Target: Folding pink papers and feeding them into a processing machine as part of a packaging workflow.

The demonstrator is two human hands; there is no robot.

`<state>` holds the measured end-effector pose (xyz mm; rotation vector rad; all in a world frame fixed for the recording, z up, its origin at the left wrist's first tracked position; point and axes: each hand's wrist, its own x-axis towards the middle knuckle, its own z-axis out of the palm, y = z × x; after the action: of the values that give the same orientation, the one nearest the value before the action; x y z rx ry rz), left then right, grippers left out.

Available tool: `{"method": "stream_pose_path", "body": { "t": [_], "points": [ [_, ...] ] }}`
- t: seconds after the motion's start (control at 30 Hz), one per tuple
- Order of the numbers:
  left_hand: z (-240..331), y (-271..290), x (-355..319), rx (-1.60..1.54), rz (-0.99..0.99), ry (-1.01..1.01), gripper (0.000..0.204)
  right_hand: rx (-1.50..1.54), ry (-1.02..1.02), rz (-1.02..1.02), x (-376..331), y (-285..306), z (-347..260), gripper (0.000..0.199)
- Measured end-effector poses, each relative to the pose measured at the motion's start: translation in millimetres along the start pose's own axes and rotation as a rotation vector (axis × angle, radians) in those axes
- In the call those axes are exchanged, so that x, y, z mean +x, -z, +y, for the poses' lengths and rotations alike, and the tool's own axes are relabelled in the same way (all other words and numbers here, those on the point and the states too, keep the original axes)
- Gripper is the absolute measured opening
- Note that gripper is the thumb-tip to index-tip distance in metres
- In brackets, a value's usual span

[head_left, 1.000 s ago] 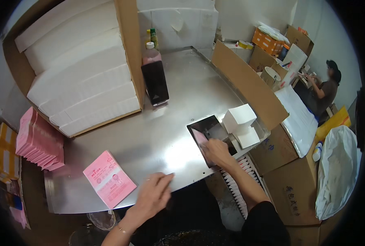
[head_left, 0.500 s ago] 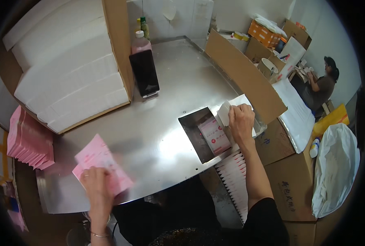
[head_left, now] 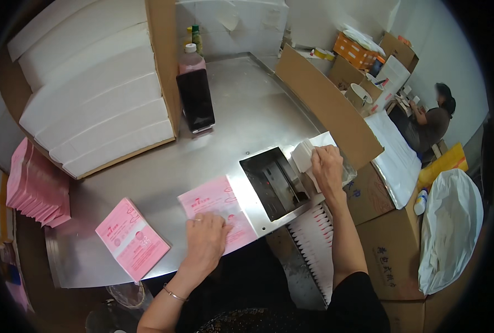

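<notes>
My left hand (head_left: 205, 236) is closed over the lower left part of a flat pink printed plastic bag (head_left: 225, 197), which lies on the metal table just left of a rectangular slot (head_left: 266, 180). Farther left is a stack of similar pink bags (head_left: 131, 236) with a pale band across its top. My right hand (head_left: 327, 169) grips a small stack of folded white tissues (head_left: 302, 156) at the slot's right edge; its thumb side is partly hidden. Inside the slot a dark metal channel shows.
A carton (head_left: 165, 72) filled with white tissue stacks stands at the back left. Beside it a phone (head_left: 196, 102) leans in front of bottles. Filled pink packs (head_left: 36, 183) line the left edge. Cartons (head_left: 388, 252) and a white plastic bag (head_left: 451, 233) are at right; a person sits beyond.
My left hand has moved right from the pink stack, bringing one bag beside the slot. The pink pack seen in the slot has gone from view. My right hand stays nearly in place.
</notes>
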<state>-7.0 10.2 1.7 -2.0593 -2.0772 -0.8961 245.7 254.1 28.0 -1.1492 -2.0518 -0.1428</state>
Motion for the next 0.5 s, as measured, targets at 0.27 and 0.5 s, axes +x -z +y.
{"method": "stream_pose_path", "body": {
  "t": [0.27, 0.5],
  "points": [
    [11.8, -10.5, 9.6, -0.053, -0.069, -0.178, 0.019, -0.152, 0.114, 0.140, -1.3, 0.3, -12.1, 0.030],
    [-15.1, 19.6, -5.4, 0.055, -0.145, -0.025, 0.077, 0.428, 0.797, -0.290, -126.9, 19.3, -166.0, 0.049]
  ]
}}
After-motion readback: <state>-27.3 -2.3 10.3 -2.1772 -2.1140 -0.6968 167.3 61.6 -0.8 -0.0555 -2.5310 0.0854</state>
